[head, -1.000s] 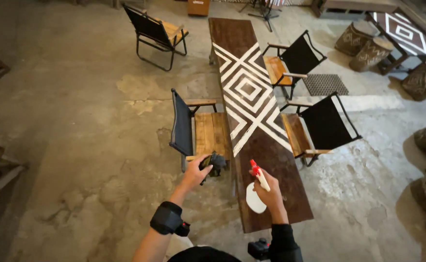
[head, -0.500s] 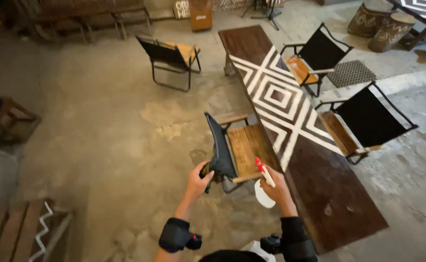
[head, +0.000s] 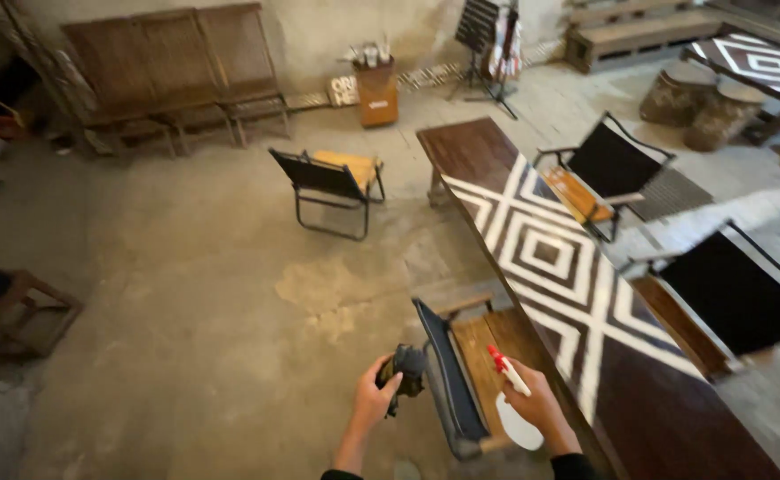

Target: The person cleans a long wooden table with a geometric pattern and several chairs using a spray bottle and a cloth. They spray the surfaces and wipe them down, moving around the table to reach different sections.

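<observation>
My left hand [head: 373, 402] is closed on a dark bunched thing [head: 405, 372], held just left of the black back of a folding chair [head: 448, 387]. My right hand [head: 539, 406] grips a white spray bottle [head: 519, 425] with a red nozzle, above the chair's wooden seat. The chair stands against the left side of a long dark table [head: 545, 258] painted with white diamond lines.
Another folding chair with a yellow seat [head: 328, 178] stands on the concrete floor ahead. Two black chairs [head: 605, 169] [head: 735, 293] line the table's right side. Wooden benches [head: 176, 80], a wooden box [head: 377, 89], a stand [head: 483, 44] and stumps [head: 674, 93] lie beyond.
The view has lifted and swung left, so the far wall and benches now show. Both hands keep their hold and stay at the chair by the table.
</observation>
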